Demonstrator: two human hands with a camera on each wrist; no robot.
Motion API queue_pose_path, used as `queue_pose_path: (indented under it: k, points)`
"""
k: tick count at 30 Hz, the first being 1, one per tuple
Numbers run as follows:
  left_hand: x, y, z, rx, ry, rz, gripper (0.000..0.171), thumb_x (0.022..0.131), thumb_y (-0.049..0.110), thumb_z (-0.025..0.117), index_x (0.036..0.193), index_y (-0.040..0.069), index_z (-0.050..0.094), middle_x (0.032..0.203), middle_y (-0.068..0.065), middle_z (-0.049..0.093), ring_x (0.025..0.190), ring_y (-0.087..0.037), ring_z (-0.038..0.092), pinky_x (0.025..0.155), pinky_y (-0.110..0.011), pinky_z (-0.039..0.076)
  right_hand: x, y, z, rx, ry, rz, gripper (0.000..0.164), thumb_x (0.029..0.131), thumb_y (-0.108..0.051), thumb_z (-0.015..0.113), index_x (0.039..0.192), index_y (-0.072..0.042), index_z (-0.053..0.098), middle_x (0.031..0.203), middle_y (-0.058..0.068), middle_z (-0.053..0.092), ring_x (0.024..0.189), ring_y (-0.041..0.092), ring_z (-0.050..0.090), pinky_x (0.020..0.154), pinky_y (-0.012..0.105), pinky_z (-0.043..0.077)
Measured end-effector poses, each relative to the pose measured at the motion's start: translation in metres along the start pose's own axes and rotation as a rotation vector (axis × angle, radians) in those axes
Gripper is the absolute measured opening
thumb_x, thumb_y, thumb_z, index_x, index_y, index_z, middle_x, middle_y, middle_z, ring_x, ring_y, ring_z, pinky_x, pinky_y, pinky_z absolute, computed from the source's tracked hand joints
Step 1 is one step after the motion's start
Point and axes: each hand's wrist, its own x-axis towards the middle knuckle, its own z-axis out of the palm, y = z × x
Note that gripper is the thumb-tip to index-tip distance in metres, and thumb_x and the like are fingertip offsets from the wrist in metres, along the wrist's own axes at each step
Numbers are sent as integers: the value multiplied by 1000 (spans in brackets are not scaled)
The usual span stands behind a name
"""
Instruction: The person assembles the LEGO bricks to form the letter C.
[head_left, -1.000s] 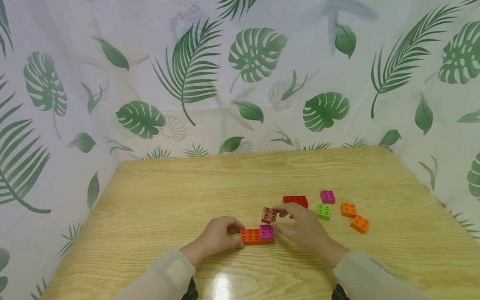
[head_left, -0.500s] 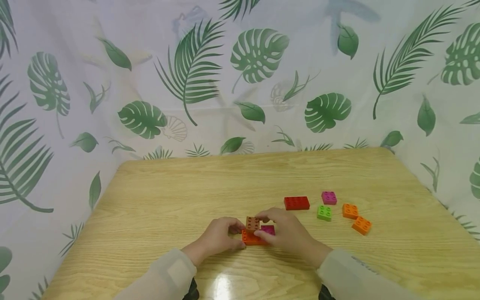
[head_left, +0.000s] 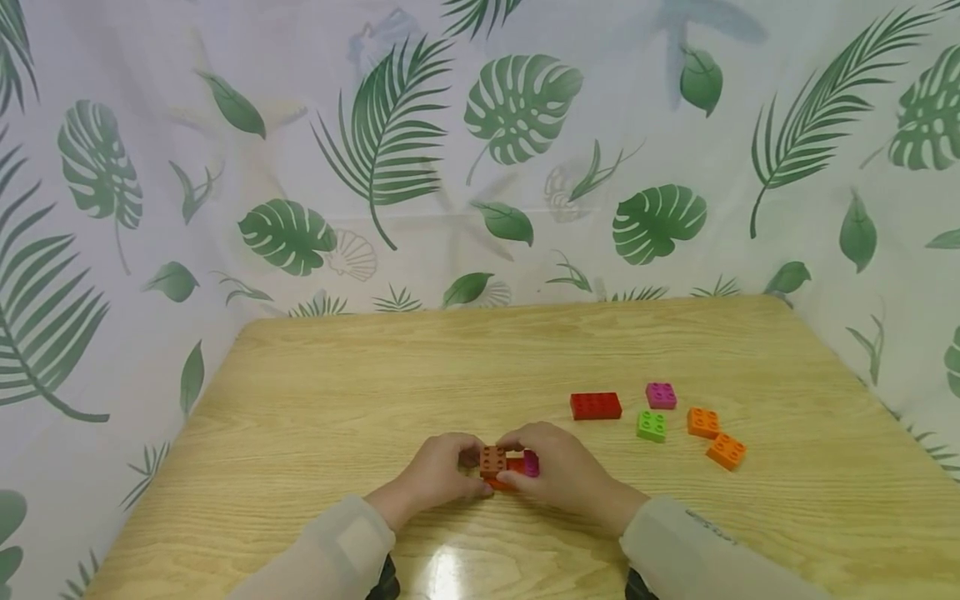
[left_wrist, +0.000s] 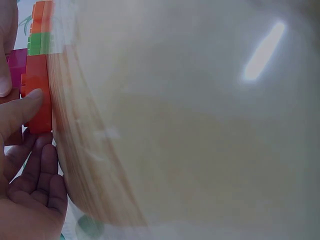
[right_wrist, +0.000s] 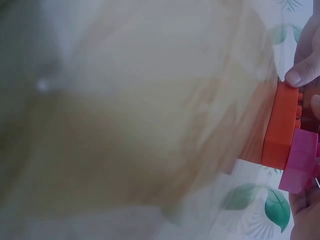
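Observation:
In the head view my left hand (head_left: pixel 435 473) holds the left end of a long orange-red building brick (right_wrist: pixel 280 127), with the thumb against its near side. A small magenta brick (right_wrist: pixel 301 160) sits on the right end of that long brick. My right hand (head_left: pixel 564 473) pinches a small brown brick (head_left: pixel 492 461) over the long brick's left end, studs up. Whether the brown brick is pressed fully down cannot be told. The right hand's fingers partly cover the magenta brick and the middle of the long one.
Behind the right hand lies a long red brick (head_left: pixel 596 407). Farther right are a magenta brick (head_left: pixel 661 396), a green brick (head_left: pixel 652 426), an orange brick (head_left: pixel 703 422) and another orange brick (head_left: pixel 727 452). A leaf-patterned cloth (head_left: pixel 420 275) borders the wooden table (head_left: pixel 360 375).
My right hand has carried the brown brick leftward and nearer, from behind the magenta brick to over the long brick's left end. The left hand has kept its hold almost in place.

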Motion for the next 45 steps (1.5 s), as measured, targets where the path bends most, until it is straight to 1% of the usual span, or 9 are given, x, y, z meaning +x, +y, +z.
queue_pose_path:
  k: [5,10,13,19,25,33,36,39,45]
  points:
    - [0,-1,1,0,5,10,29,74,16,83,98,12,69,92,7,65,89,-12,60,83,-34,48,2,-1,1,4,-19,-19,31,82,-26,77,109,-12,68,101,-4,65,94,13,58,83,34,50]
    - [1,0,1,9,5,16,30,74,16,83,100,12,68,93,6,65,88,-11,60,81,-31,48,4,-4,-1,4,-33,-31,32,82,-25,77,109,-11,67,101,-2,66,94,15,59,83,36,50]
    - [1,0,1,22,4,10,32,74,17,84,101,11,68,95,6,65,88,-12,59,80,-31,48,4,-5,-2,12,-46,-19,32,82,-24,77,110,-11,67,101,-2,66,93,15,59,83,36,50]
    - [1,2,1,50,13,-5,37,74,18,84,106,9,67,101,1,65,93,-16,58,84,-34,47,5,-5,-1,31,-56,8,32,80,-22,78,108,-11,68,100,-2,65,92,15,59,82,36,50]
    - [1,5,1,70,22,-11,37,73,17,84,106,9,68,103,-1,65,95,-17,58,86,-37,46,8,-6,0,25,-68,31,31,79,-23,79,106,-12,70,98,-3,66,91,14,60,82,35,50]
    - [3,4,1,84,12,-5,39,73,19,85,107,10,68,104,-1,65,96,-17,58,86,-36,47,11,-7,-1,87,-93,96,30,78,-21,81,105,-11,71,97,-2,67,88,13,60,78,33,50]
    - [1,1,0,68,13,4,40,72,21,85,107,11,68,105,0,65,97,-18,58,87,-37,47,11,-6,0,105,-97,97,31,78,-22,81,105,-11,71,98,-2,67,87,12,59,75,31,50]
    - [-1,-4,-1,27,19,14,42,73,22,85,110,13,68,107,1,65,98,-18,59,87,-37,47,11,-5,2,111,-100,97,31,78,-23,81,105,-11,71,98,-2,67,86,11,59,74,29,50]
    - [-9,-10,-5,-99,55,14,43,75,21,83,113,12,67,106,4,66,98,-16,61,84,-31,50,11,-6,2,124,-102,95,30,78,-22,81,105,-12,72,98,-3,68,85,10,59,73,28,50]
